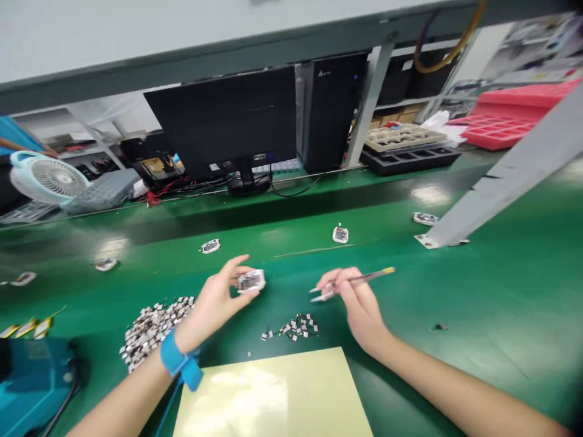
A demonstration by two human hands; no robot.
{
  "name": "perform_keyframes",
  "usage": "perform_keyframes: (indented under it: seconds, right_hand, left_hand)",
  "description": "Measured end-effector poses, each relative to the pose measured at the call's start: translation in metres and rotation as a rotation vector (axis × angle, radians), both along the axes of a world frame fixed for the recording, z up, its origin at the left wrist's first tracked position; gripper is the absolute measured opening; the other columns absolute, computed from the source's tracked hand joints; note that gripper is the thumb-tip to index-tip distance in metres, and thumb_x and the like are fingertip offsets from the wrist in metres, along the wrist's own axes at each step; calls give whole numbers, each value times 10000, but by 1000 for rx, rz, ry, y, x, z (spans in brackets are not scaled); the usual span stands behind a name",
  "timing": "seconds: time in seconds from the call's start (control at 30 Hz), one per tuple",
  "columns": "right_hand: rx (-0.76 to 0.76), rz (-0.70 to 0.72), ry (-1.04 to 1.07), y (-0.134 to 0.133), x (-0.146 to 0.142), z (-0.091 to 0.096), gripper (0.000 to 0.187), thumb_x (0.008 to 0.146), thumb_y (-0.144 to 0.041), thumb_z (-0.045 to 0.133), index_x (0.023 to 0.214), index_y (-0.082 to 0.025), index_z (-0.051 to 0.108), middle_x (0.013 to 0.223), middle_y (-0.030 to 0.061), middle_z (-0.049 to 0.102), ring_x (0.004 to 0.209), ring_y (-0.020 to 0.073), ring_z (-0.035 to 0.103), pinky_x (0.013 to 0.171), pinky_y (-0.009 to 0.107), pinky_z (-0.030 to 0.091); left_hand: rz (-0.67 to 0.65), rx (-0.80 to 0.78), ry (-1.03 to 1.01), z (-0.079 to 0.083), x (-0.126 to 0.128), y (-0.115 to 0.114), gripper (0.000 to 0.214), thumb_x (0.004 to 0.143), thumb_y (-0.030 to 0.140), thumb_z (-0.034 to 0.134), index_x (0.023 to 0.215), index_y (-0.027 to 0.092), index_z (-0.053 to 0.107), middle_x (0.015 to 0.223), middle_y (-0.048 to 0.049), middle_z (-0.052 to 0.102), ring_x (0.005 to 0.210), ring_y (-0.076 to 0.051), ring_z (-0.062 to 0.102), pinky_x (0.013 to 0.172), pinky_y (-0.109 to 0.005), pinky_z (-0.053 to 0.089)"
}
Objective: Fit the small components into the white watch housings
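left hand (212,303) pinches small circuit module (251,281) by edges, over green bench mat (455,291) — likely light, stiff, fragile; take by rim only. right hand (359,303) grips tweezers (353,284) pencil-style, tips just beside module. loose chip pile (155,331) near blue strap (175,355) on left wrist.

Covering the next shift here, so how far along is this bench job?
Done, it seems: a few small modules lie spread on the green mat. In hand: the left hand holds another module, the right hand tweezers. Remaining: a big pile of tiny parts, plus a smaller cluster.
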State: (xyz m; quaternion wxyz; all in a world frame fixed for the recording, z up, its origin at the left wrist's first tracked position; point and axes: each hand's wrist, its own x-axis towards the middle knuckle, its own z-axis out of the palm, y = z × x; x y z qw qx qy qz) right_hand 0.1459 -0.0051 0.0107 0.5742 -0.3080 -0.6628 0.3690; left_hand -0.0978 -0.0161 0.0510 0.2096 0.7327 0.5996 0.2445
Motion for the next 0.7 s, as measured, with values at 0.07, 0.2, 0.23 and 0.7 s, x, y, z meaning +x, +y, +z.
perform_keyframes:
  seconds: [0.07,0.2,0.23,0.7]
  right_hand:
    - [-52,35,74,-5,2,21,52,875,-201,422,838,-230,398,835,2,575,671,97,582,607,232,514]
    - [2,245,47,-23,13,62,134,821,-207,556,916,-278,494,922,-6,634,888,123,598,711,220,533]
    - [34,276,3,-27,17,69,166,809,-199,573,933,-290,510,941,-12,639,918,123,590,730,217,532]
    - [-372,-294,-11,34,24,-4,326,695,-509,603,790,-206,528,856,47,662,840,195,626,807,339,510]
  left_hand:
    - [-45,20,-121,16,27,-15,585,763,257,600,1254,260,282,1078,-30,598,988,-170,581,869,-308,484]
    - [-132,97,-409,38,62,-38,638,722,175,650,1239,323,307,1071,5,590,946,-138,588,850,-250,484]
    - [-142,112,-452,41,66,-42,648,713,161,660,1234,336,315,1067,14,590,930,-132,592,843,-240,487]
    - [7,61,-124,-10,21,22,455,730,150,624,1139,189,428,1079,-66,596,1007,-222,560,880,-358,454]
